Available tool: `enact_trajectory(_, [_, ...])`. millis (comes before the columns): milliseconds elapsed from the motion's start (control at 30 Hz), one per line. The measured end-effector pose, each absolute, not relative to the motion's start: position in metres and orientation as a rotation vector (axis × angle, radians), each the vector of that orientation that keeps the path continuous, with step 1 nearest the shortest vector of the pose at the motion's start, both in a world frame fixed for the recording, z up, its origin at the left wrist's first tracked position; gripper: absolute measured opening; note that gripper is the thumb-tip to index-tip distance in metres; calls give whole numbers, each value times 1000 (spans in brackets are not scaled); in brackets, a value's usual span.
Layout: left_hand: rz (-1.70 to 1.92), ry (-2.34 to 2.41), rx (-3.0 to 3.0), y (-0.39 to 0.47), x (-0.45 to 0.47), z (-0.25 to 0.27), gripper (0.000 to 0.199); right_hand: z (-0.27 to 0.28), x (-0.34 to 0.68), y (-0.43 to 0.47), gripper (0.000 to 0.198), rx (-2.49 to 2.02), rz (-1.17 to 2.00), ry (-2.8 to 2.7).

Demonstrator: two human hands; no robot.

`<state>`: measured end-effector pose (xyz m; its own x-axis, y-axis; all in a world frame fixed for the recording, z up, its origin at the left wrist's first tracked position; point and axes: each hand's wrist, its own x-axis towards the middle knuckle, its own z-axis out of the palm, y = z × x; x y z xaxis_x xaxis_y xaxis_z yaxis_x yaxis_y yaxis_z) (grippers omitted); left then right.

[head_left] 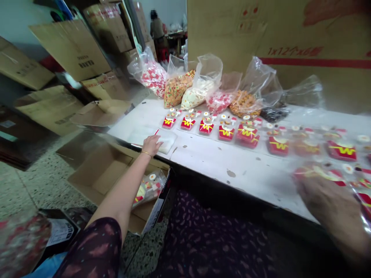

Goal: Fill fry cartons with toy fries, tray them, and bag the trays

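Observation:
On the left part of the white table, my left hand rests on a stack of clear plastic bags, its fingers a little apart. A small red strip shows just beyond the fingertips. My right hand is at the right, over the near side of the table, smeared by motion. Right by its fingers is a clear packet with a red piece; whether the hand holds it I cannot tell. A row of packets with red pieces and yellow zigzag marks runs along the table.
Open clear bags of small coloured pieces stand along the table's back. Below the left edge, an open cardboard box holds filled packets. Cartons are piled at the left. A person is in the far background.

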<state>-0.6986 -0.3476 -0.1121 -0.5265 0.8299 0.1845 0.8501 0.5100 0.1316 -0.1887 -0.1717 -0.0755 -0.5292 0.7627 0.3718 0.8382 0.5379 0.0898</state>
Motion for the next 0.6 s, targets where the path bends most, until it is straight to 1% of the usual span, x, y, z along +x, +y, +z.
enact_trajectory(100, [-127,-2741,-1566,-327,-710,-114,35,-73,-230,-193,25,-1162,-470,-2685])
enact_trajectory(200, [-56,-2725,-1625,-316,-718,-117,27,-82,-272,-218,21,-1167,-378,-2750])
enact_trajectory(300, [-84,-2657,-1651,-312,-724,-123,19,-97,-308,-236,21,-1264,-197,-2804])
enact_trajectory(433, [-73,-2641,-1602,-304,-729,-129,18,-108,-330,-238,20,-1313,107,-2846])
enact_trajectory(533, [-63,-2608,-1589,-298,-716,-122,19,-98,-316,-222,22,-1138,345,-2773])
enact_trajectory(600, [-123,-2532,-1640,-295,-696,-114,19,-88,-294,-204,23,-1006,401,-2699])
